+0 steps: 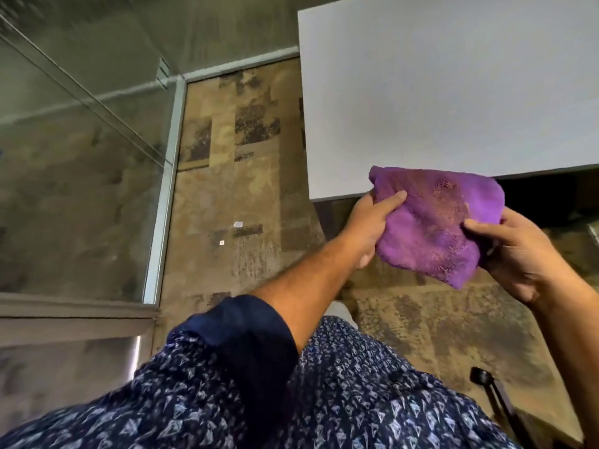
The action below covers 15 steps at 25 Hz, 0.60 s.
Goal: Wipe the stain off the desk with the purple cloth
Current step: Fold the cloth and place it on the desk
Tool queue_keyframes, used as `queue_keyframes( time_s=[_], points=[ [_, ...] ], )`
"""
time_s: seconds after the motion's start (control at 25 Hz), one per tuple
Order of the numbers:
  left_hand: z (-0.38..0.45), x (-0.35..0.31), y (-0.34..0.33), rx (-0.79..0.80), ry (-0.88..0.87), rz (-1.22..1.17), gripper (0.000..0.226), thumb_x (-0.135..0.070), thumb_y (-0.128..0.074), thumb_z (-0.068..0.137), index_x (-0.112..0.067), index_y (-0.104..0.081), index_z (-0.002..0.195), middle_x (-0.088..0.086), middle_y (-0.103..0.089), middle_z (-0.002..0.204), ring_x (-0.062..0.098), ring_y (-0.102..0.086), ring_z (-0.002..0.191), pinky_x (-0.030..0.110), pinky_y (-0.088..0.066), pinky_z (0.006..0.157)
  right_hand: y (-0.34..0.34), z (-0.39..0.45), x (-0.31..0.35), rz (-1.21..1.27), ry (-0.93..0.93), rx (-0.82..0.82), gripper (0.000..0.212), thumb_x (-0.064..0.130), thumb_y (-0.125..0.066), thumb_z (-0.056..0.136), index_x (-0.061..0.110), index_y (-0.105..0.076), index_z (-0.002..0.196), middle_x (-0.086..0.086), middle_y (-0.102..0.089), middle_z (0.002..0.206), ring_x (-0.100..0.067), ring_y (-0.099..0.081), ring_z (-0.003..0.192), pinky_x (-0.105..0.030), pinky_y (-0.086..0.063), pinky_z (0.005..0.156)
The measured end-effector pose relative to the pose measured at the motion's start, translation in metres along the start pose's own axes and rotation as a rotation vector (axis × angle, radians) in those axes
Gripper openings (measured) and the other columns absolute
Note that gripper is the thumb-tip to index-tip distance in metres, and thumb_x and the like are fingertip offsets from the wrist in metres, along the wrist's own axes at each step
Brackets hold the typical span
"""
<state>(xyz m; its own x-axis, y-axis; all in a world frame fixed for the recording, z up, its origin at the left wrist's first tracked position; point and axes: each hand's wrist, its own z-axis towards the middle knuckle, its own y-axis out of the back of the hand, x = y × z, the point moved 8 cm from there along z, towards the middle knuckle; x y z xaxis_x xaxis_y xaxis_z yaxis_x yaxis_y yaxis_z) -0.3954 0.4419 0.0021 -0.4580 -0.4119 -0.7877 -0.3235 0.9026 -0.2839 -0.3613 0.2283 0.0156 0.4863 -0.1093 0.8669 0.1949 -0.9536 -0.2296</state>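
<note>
The purple cloth (434, 225) is folded and held up in the air in front of the near edge of the white desk (447, 92). Its upper face carries a dark brownish speckled patch. My left hand (369, 222) grips the cloth's left edge, thumb on top. My right hand (515, 254) pinches its right side, thumb pressed on the fabric. No stain shows on the visible part of the desk surface.
Patterned brown carpet (240, 176) covers the floor left of and below the desk. A glass partition with a metal frame (165, 196) stands at the left. A black stand or chair part (489, 387) sits at the lower right. Dark space lies under the desk.
</note>
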Motion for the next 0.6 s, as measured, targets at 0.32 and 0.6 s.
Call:
queue_keyframes(
  time_s=[0.32, 0.6],
  points=[
    [0.052, -0.025, -0.027, -0.069, -0.101, 0.043, 0.018, -0.023, -0.067, 0.100, -0.023, -0.072, 0.117, -0.002, -0.082, 0.102, 0.019, -0.078, 0.101, 0.027, -0.062, 0.082, 0.047, 0.069, 0.034, -0.035, -0.022, -0.016, 0.035, 0.001, -0.063, 0.100, 0.001, -0.068, 0.134, -0.018, -0.078, 0.124, -0.025, -0.077, 0.107, -0.039, -0.061, 0.098],
    [0.114, -0.070, -0.097, 0.065, -0.204, 0.325, 0.026, -0.031, -0.062, 0.102, -0.033, -0.069, 0.128, -0.008, -0.080, 0.119, 0.011, -0.076, 0.110, 0.028, -0.061, 0.092, 0.110, 0.112, 0.098, -0.116, -0.020, -0.022, 0.024, 0.007, -0.060, 0.105, 0.012, -0.076, 0.122, -0.016, -0.081, 0.118, -0.032, -0.079, 0.107, -0.043, -0.063, 0.088]
  ],
)
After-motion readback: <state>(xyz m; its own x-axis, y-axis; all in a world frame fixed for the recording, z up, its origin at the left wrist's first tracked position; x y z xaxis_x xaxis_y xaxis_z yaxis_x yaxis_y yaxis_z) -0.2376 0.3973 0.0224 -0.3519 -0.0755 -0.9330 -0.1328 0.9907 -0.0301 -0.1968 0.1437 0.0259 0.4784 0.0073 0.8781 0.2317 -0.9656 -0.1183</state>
